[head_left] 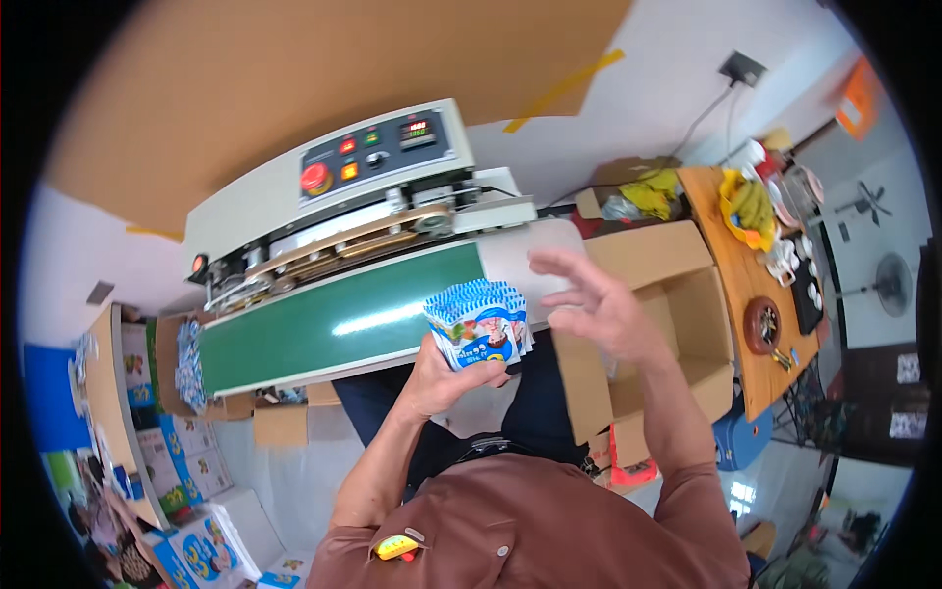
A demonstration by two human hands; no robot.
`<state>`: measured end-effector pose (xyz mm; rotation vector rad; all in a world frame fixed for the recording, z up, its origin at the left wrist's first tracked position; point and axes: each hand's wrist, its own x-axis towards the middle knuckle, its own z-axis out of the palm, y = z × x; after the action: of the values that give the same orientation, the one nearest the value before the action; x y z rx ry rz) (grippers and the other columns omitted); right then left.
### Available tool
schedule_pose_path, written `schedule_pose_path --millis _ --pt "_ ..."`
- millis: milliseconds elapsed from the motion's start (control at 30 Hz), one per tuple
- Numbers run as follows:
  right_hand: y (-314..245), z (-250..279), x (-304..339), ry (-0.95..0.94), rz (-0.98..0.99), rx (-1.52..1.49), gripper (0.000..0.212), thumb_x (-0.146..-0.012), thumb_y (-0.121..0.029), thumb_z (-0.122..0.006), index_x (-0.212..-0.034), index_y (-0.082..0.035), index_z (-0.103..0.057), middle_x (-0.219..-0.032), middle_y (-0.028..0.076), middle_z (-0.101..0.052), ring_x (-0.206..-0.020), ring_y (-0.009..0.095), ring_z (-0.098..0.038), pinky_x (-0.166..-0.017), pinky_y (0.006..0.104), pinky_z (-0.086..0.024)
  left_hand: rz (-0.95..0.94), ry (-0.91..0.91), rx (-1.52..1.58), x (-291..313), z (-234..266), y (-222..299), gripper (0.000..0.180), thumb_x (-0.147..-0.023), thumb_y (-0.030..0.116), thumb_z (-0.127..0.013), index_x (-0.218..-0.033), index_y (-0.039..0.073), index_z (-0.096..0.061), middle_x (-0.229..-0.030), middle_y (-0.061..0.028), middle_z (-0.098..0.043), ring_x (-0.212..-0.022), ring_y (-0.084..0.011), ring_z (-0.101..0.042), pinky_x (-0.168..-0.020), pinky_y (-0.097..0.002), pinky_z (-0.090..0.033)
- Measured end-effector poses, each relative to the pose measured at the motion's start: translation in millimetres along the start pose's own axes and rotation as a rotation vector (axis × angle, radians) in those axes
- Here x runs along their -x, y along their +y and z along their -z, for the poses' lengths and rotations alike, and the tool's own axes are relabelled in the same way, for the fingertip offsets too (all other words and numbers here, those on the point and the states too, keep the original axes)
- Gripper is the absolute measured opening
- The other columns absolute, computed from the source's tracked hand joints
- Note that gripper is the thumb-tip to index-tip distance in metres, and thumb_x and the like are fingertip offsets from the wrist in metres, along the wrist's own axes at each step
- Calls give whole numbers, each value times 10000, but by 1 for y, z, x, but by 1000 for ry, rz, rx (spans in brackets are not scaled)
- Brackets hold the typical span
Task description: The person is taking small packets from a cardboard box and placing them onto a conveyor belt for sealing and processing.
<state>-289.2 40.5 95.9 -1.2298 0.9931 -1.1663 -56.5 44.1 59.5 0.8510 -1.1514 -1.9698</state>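
Your brown shirt fills the bottom edge; your left hand has its fingers clenched round a stack of blue-and-white sachets, held upright at frame centre; your right hand hangs at 3 o'clock of the stack, fingers spread, gripping nothing; green conveyor belt at 9 o'clock; open cardboard box at 3 o'clock.

Small packing workshop: band sealer machine w/ green conveyor belt, open cardboard box, stacked packets.
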Motion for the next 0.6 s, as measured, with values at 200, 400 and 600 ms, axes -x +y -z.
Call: schedule_pose_path --millis 200,400,600 --pt "65 -50 13 -125 -279 -87 392 -964 -122 -598 -1317 24 -515 -1139 124 -633 -734 175 -675 -612 309 -599 -95 140 154 21 26 -21 439 -781 7 -767 -1181 -28 -589 -979 -83 -690 -834 -146 -672 -738 -287 -561" --pt "75 -82 21 160 -18 32 306 -956 -89 -607 -1223 42 -530 -1072 103 -644 -930 169 -644 -755 280 -544 -92 313 182 26 31 -35 444 -747 -27 -793 -1156 -11 -620 -1050 -72 -693 -901 -139 -674 -795 -287 -559" --pt "86 -94 19 58 54 184 248 -900 -50 -674 -1075 5 -507 -981 119 -644 -902 190 -665 -729 287 -563 -117 404 82 34 23 -40 431 -736 -23 -801 -1132 -1 -634 -1024 -58 -696 -891 -132 -671 -777 -273 -553"
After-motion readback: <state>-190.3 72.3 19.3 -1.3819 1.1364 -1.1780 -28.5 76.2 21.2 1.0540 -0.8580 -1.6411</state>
